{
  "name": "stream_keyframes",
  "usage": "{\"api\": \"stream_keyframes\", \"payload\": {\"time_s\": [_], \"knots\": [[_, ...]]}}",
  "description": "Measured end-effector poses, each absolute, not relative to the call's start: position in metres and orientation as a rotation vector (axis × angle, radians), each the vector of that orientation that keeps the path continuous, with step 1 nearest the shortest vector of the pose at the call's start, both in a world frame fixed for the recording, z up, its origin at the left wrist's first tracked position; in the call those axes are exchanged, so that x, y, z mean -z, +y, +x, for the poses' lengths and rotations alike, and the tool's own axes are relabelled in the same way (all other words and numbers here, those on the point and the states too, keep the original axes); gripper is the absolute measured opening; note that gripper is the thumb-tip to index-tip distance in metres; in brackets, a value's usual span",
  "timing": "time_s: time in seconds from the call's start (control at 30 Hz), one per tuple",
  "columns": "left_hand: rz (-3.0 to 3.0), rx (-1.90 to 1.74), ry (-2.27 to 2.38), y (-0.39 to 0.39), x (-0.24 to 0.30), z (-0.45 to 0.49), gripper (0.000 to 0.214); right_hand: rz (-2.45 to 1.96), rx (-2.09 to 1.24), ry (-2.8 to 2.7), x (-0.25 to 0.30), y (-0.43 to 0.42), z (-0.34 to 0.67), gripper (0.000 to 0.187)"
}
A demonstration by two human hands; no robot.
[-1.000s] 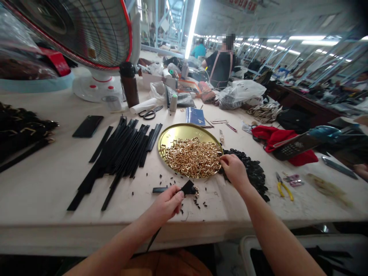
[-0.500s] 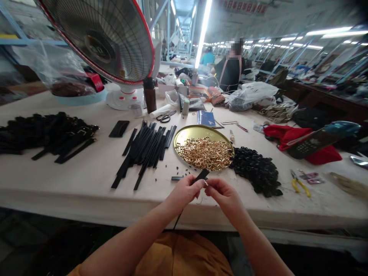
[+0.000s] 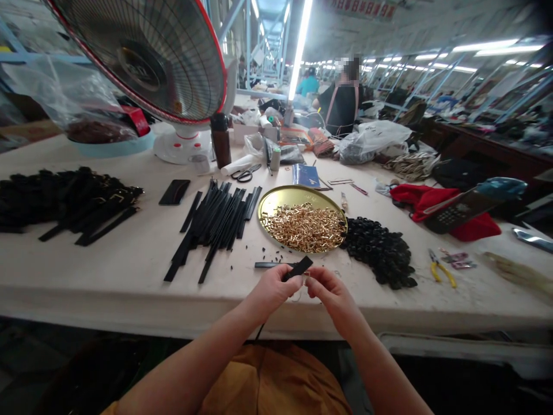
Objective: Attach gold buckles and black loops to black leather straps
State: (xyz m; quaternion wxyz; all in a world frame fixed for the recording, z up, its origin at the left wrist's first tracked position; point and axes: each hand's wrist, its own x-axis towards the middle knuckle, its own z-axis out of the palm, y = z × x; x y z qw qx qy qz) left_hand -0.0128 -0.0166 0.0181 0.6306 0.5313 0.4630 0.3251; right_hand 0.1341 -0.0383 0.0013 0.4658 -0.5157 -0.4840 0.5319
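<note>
Close to the table's front edge, my left hand [image 3: 277, 290] is closed on a black strap [image 3: 299, 268], whose flat end sticks out past the fingers. My right hand [image 3: 329, 291] meets it, its fingertips pinching a small gold-coloured buckle [image 3: 306, 275] against the strap. Just beyond lies a golden round tray [image 3: 276, 199] heaped with small gold metal buckles [image 3: 305, 226]. Right of the tray is a pile of black rings [image 3: 378, 251]. A bundle of black straps [image 3: 216, 225] lies to the left. Another dark strip [image 3: 270, 265] rests just behind my left hand.
A large fan [image 3: 147, 69] stands at the back left, near a brown bottle [image 3: 221, 141]. At far left is a heap of black straps [image 3: 69, 199]. Scissors [image 3: 246, 173], a phone [image 3: 174, 192], yellow-handled pliers [image 3: 441, 270] and a red cloth [image 3: 475, 225] lie about. A person [image 3: 343, 104] stands beyond.
My hands stay together at the strap. The gold buckle between my fingertips now shows more clearly, and the strap's end has turned slightly. The whole view has shifted a little.
</note>
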Motion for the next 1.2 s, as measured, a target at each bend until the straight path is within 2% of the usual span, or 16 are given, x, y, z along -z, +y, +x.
{"api": "stream_keyframes", "payload": {"time_s": [0.13,0.27,0.4,0.6,0.83,1.0,1.2], "knots": [[1.329,-0.676,1.085,-0.013,-0.013,-0.018,0.021,-1.257,-1.283,-1.459,0.0,-0.037,0.145,0.023],[1.387,-0.575,1.147,-0.012,-0.009,-0.02,0.018,-1.208,-1.357,-1.474,0.003,-0.039,0.15,0.022],[1.355,-0.488,1.148,-0.013,-0.008,-0.015,0.019,-1.251,-1.427,-1.309,0.011,-0.04,0.148,0.019],[1.202,-0.527,1.015,-0.014,-0.005,-0.021,0.03,-1.191,-1.48,-0.952,0.022,-0.04,0.142,0.033],[1.551,-0.557,1.114,-0.027,0.006,-0.031,0.025,-1.074,-1.594,-0.394,0.03,-0.041,0.131,0.027],[1.662,-0.591,1.154,-0.034,0.001,-0.031,0.026,-1.032,-1.593,-0.367,0.032,-0.047,0.128,0.021],[1.431,-0.623,1.162,-0.036,0.011,-0.029,0.022,-1.08,-1.49,-0.45,0.032,-0.052,0.127,0.015]]}}
